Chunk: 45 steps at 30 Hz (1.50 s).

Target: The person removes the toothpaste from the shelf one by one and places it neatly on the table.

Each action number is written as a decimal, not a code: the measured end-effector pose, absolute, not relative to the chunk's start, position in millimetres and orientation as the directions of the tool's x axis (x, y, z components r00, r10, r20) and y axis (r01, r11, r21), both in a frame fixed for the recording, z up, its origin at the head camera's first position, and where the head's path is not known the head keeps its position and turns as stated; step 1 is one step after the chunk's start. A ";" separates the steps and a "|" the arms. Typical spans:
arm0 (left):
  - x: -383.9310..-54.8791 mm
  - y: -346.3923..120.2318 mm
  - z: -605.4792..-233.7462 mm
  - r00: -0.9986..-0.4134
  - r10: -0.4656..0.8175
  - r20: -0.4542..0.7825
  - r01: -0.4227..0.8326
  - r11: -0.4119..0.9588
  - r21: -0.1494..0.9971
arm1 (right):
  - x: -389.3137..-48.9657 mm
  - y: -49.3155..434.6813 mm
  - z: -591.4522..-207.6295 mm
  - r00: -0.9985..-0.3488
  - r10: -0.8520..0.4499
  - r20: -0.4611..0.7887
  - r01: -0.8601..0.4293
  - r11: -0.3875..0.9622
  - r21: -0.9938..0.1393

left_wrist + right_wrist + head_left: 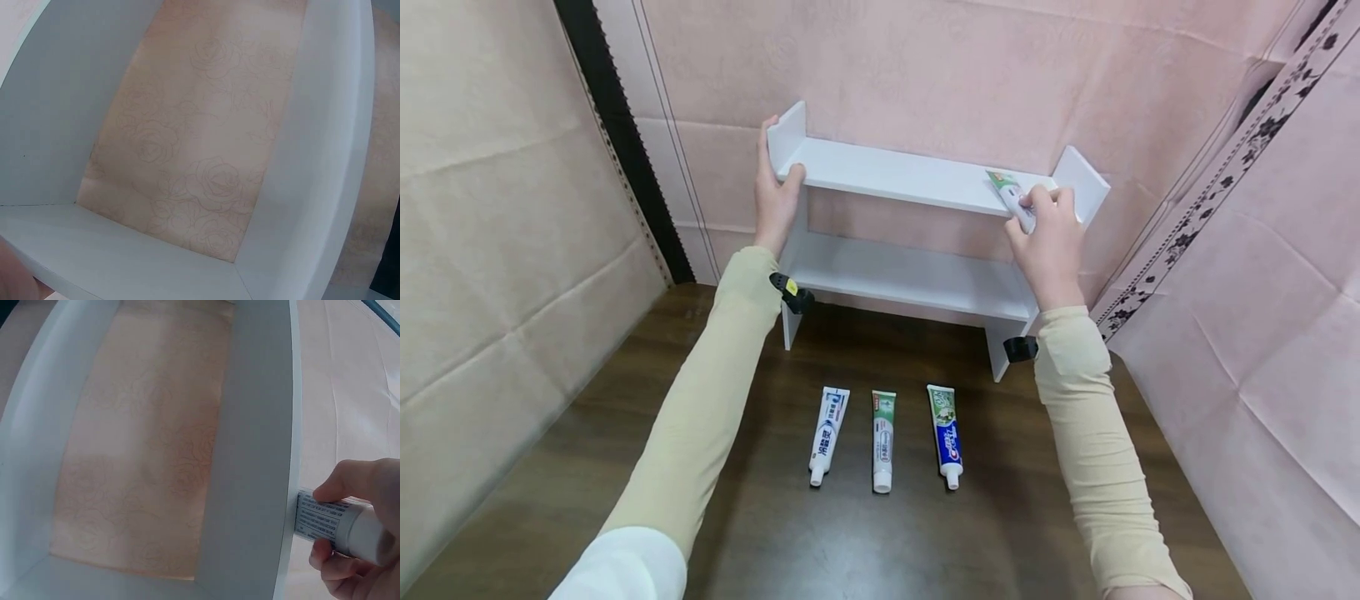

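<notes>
A small white two-tier shelf point(887, 175) stands against the pink cloth backdrop. My left hand point(777, 204) grips its left side panel at the top board, thumb in front and fingers along the outer side. With my right hand point(1051, 242) I pinch a green-and-white toothpaste tube point(1009, 190) near its cap end, over the right part of the top board. In the right wrist view, thumb and fingers press the tube point(320, 515) from both sides, its printed part reaching past the board's edge. The left wrist view shows mainly the shelf's boards point(312, 125).
On the brown table point(850, 550) in front of the shelf lie three toothpaste tubes in a row: a white-and-blue one point(829, 429), a green-and-white one point(883, 437) and a blue-and-green one point(946, 429). Cloth walls point(1262, 333) enclose both sides.
</notes>
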<state>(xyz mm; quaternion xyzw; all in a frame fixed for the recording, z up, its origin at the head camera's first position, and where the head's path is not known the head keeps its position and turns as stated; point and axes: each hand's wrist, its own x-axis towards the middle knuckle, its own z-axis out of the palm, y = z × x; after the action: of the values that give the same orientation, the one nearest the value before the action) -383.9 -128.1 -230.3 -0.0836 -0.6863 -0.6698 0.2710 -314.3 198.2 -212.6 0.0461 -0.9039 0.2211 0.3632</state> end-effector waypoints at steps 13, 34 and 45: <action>-384.9 -126.6 -230.6 -0.833 -0.250 0.493 0.489 0.083 0.868 | -297.5 199.8 -224.1 -0.702 0.111 0.703 -0.260 0.879 -0.399; -379.2 -126.7 -228.5 -0.826 -0.252 0.505 0.503 0.075 0.861 | -265.1 213.9 -258.7 -0.702 0.099 0.705 -0.322 0.839 -0.439; -381.0 -127.1 -229.9 -0.827 -0.253 0.502 0.499 0.079 0.863 | -252.3 223.0 -276.2 -0.670 0.067 0.739 -0.389 0.816 -0.427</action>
<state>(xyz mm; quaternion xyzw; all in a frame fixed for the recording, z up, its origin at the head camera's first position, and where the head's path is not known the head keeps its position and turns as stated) -381.0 -127.1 -229.9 -0.0905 -0.6793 -0.6724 0.2797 -252.3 223.0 -276.2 0.0928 -0.8671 0.2886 0.3952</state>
